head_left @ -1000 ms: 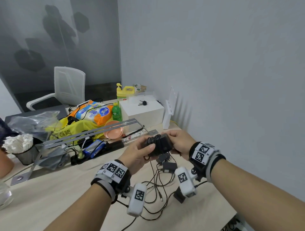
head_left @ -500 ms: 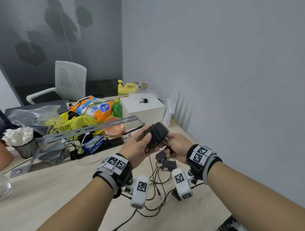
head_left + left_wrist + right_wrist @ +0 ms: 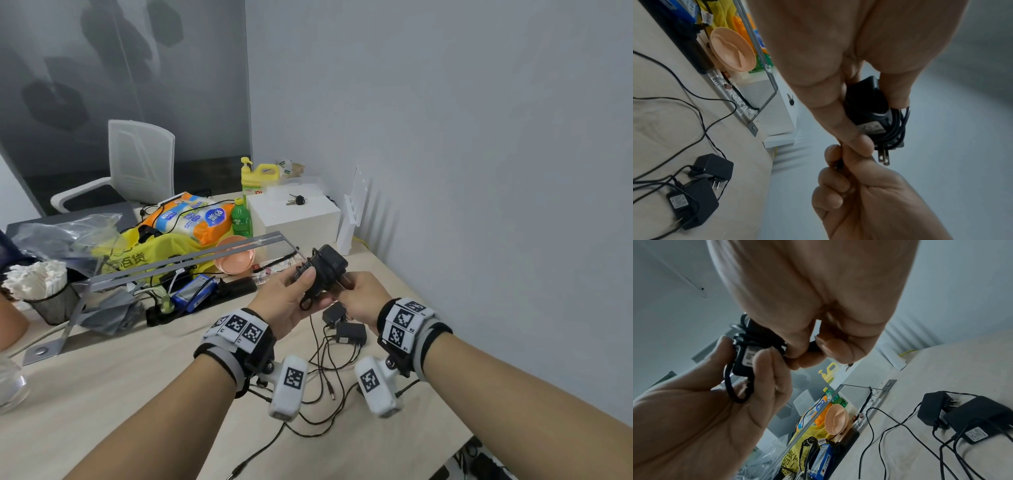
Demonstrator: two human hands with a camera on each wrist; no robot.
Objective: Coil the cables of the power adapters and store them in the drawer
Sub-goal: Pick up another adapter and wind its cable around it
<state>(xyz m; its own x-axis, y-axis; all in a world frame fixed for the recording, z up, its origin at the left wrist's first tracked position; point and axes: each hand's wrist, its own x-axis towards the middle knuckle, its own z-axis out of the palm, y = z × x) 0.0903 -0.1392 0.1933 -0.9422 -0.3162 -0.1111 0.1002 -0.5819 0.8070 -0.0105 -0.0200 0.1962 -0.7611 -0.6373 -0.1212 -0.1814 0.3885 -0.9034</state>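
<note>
A black power adapter (image 3: 327, 266) with its cable wound round the body is held above the desk. My left hand (image 3: 291, 298) grips the adapter (image 3: 867, 107), thumb on its label side, prongs (image 3: 884, 155) pointing out. My right hand (image 3: 356, 298) pinches the loose cable end (image 3: 813, 346) beside the adapter (image 3: 745, 356). Two more black adapters (image 3: 342, 325) lie on the desk under my hands, seen as adapters (image 3: 701, 186) and adapters (image 3: 962, 418), with loose cables (image 3: 325, 380) trailing toward me. No drawer is in view.
The desk (image 3: 102, 394) ends at a grey wall on the right. At the back stand a white box (image 3: 294, 219) with keys, a peach bowl (image 3: 234, 258), a metal frame (image 3: 171, 263), a power strip (image 3: 202, 298), yellow bags and a mesh cup (image 3: 51, 301). A white chair (image 3: 137, 164) stands beyond.
The adapter has been raised and turned upright between my hands. My right hand has slid from its side down to the prong end and now pinches the cable end.
</note>
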